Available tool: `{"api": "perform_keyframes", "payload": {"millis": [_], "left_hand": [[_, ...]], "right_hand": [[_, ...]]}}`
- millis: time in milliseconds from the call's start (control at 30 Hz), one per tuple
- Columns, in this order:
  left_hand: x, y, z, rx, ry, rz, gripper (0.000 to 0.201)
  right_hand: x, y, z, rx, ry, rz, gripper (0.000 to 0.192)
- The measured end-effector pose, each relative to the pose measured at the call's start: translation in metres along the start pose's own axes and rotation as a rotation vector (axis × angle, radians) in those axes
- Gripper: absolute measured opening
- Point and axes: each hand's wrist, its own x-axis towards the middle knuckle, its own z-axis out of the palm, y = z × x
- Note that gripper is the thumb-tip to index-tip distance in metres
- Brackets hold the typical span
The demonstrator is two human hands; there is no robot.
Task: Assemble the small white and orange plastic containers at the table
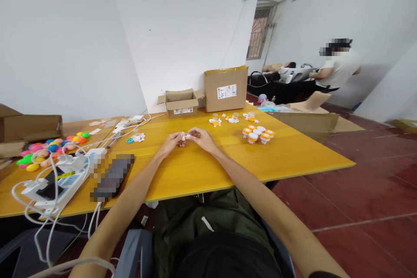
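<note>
Small white piece (184,137): pinched between your two hands, just above the yellow table (293,156), out at full reach in front of you. Too small to tell what it is.
Left hand (171,142): fingertips pressed together on the left end of the piece, wrist low over the table.
Right hand (202,137): fingers curled, tips closed on the right end; the two hands meet at the piece.
Doing it well: my judgement, keep both wrists resting near the table so the piece stays steady, and hold it by the tips only, so you can see what you are working.
Right of the grip: cluster of small jars with orange and white lids (257,134), near but apart from your right hand.
Beyond the grip: loose white and orange bits (231,118) scattered toward the wall; behind them an open cardboard box (181,102) and a taller closed box (226,88).
Left of the grip: a small white part with a teal ring (136,138), then cables and a white power strip (55,178), then a heap of coloured plastic balls (48,150) at the far left.
Far right, well away: another person (337,69) at a dark table, not near your hands.
</note>
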Motion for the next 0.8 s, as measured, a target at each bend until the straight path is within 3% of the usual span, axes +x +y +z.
{"api": "perform_keyframes", "payload": {"millis": [267,600,800], "left_hand": [[0.0009,-0.0011,-0.0009,0.005,-0.009,0.006,0.043],[0.0003,-0.0011,-0.0013,-0.082,0.022,-0.048,0.042],[0.0004,0.0006,-0.0002,-0.099,0.032,-0.064,0.044]], "right_hand": [[-0.0004,0.0021,-0.0002,-0.072,-0.009,-0.013,0.018],[-0.0050,-0.0029,0.0016,-0.235,-0.001,-0.251,0.007],[-0.0065,-0.0043,0.0023,-0.259,-0.001,-0.282,0.008]]}}
